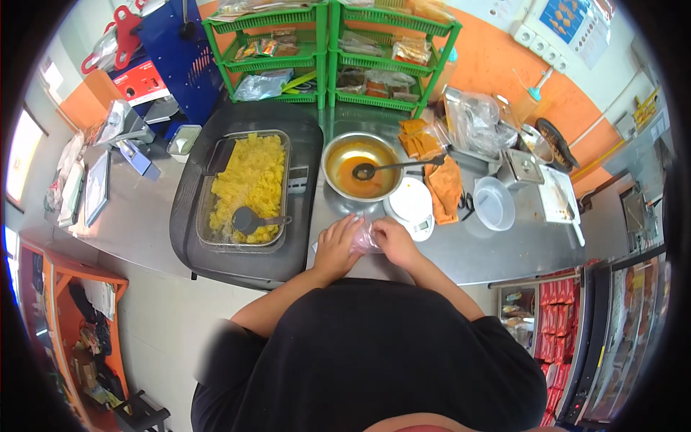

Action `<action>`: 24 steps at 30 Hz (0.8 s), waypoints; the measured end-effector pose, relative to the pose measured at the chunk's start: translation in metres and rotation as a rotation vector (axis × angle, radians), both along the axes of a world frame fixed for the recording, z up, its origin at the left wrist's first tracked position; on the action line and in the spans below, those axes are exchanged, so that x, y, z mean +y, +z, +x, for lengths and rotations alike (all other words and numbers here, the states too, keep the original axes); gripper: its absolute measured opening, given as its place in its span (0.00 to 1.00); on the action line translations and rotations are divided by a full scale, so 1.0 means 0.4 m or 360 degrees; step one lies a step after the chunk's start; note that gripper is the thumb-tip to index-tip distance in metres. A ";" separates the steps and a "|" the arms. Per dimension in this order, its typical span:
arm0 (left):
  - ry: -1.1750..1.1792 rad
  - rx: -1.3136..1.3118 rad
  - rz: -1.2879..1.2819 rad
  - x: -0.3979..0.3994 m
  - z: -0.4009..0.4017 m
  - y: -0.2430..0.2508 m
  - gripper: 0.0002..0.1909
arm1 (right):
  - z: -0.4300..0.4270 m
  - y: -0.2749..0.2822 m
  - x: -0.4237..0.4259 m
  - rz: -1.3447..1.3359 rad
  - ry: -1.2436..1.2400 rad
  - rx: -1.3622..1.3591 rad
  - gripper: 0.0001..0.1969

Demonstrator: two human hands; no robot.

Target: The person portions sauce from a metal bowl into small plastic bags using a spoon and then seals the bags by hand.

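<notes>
My left hand (336,244) is closed around a clear, pinkish plastic bag (365,237) at the front of the steel table. The fingers of my right hand (395,238) pinch the same bag from its right side. What the bag holds is hard to tell. Just beyond my hands stands a steel bowl (330,178) of orange-brown sauce (353,181), with a black ladle (399,165) resting in it. A white digital kitchen scale (411,201) lies beside my right hand. To the left, a mesh-covered tray (201,216) holds yellow food chunks (251,181) and a dark scoop (246,220).
Behind stand green plastic racks (324,70) of packets. On the right are an orange cloth (444,189), black scissors (466,204), a translucent tub (493,204), a lidded steel container (519,168) and a knife (576,227) on a white board (556,189). The black case (186,227) bears the tray.
</notes>
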State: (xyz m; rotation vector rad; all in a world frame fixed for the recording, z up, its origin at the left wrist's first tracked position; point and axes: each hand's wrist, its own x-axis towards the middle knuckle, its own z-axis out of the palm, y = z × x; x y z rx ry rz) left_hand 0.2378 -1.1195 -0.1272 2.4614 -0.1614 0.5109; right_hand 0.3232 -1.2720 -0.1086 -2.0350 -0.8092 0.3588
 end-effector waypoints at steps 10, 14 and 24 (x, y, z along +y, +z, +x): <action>-0.0065 -0.0040 -0.0043 0.001 -0.007 -0.007 0.33 | 0.023 -0.012 -0.014 -0.0114 0.0389 0.0383 0.10; -0.0011 -0.0021 -0.0056 0.003 -0.010 -0.009 0.34 | -0.009 -0.040 0.009 -0.0052 0.0227 -0.0072 0.10; 0.0033 0.0064 -0.0001 0.017 -0.008 -0.005 0.35 | 0.012 0.034 -0.012 0.0171 -0.0296 -0.0341 0.05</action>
